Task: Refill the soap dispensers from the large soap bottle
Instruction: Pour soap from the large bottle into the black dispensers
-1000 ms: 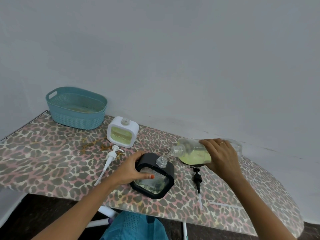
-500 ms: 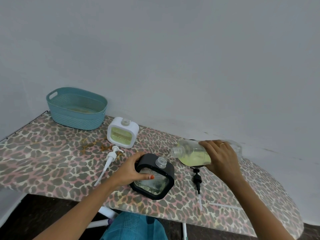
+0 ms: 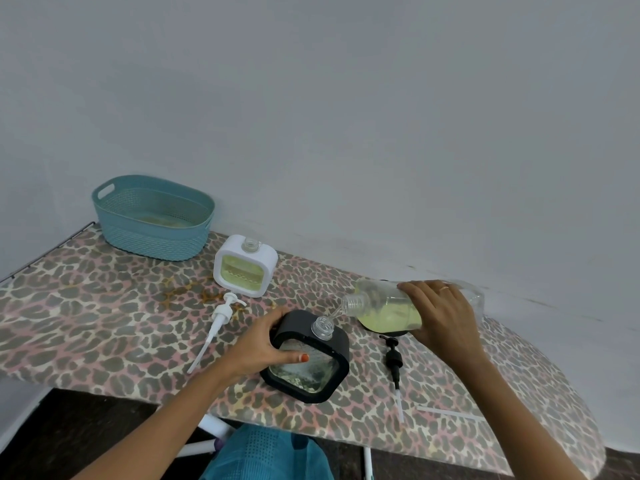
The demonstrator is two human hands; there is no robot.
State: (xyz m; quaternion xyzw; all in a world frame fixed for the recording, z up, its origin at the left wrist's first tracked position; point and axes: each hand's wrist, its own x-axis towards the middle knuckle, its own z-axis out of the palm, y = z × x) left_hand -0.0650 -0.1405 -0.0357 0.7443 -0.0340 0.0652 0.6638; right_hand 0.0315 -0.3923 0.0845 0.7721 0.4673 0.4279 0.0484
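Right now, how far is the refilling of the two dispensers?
Done: the white dispenser shows yellow-green soap. In hand: the left hand holds the black dispenser; the right hand tips the large soap bottle, a thin stream entering the dispenser's neck. Left: finish it, then refit the white pump and black pump lying beside.

A single wide-angle view from the person's head looks forward and down, close over the leopard-print tabletop [image 3: 104,323]. The left hand [image 3: 263,344] and right hand [image 3: 440,317] enter from the bottom edge, and a grey wall [image 3: 311,98] fills the upper half.
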